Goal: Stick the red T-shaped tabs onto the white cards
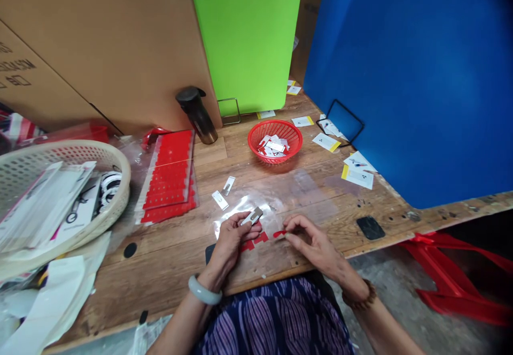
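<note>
Near the table's front edge, my left hand [232, 237] pinches a small white card with a grey metal-looking piece [253, 216] on it. To its right, my right hand [310, 241] grips a small red piece, perhaps a sticker [279, 234], between thumb and forefinger. Below and between the hands, red cut pieces [255, 241] lie on a clear plastic sheet [270, 261]. Two more small white cards lie beyond my left hand, one [220, 200] beside the other [228, 185].
A red basket [274, 157] of small cards stands ahead. Red sheets [168, 170] lie at left, beside a large cream basket [124, 176] of packets. A dark bottle [197, 115] stands behind. Green [248, 39] and blue [412, 87] boards rise at the back and right.
</note>
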Tool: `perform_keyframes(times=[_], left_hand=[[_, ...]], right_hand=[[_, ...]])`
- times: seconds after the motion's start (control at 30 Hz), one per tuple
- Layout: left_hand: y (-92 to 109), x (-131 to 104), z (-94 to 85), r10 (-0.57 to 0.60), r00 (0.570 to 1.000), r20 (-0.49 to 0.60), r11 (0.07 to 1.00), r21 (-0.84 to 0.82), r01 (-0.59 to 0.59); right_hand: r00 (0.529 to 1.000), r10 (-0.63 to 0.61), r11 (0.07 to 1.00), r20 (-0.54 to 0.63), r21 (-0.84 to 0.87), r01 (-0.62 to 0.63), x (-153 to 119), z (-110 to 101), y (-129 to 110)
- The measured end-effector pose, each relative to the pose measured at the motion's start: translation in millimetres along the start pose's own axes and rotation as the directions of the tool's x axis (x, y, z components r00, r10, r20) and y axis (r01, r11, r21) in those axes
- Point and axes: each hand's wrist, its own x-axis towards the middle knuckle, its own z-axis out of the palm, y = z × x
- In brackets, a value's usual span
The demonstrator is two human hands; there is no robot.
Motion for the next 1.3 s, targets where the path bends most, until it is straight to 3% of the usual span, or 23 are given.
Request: perform_keyframes(times=[0.1,0.17,0.37,0.7,0.97,1.3], left_hand=[[8,-10,-0.7,-0.091,0.994,0.063,0.996,-0.012,0.092],[14,-19,-0.3,-0.118,0.987,0.107,0.993,-0.017,0.120],[23,-37,-0.1,-0.107,0.987,0.120,0.993,-0.033,0.112],[15,-38,-4.4,-0.038,0.996,0.084,0.999,0.003,0.038],[17,-41,-2.0,-0.068,0.991,0.111,0.997,-0.011,0.070],[20,-45,2.3,-0.081,0.987,0.140,0.997,0.001,0.082]], right_hand=[[0.988,0.093,0.996,-0.126,0.006,-0.093,5,6,-5],[0.983,0.107,0.994,-0.148,-0.016,-0.110,10,12,-10],[0.997,0.015,0.999,-0.073,-0.037,-0.018,21,23,-24],[1.000,0.000,0.997,-0.006,-0.079,0.000,23,27,-30],[0.997,-0.031,0.994,-0.071,-0.109,0.023,24,30,-30],[0.997,-0.063,0.993,-0.038,-0.104,0.059,24,32,-32]])
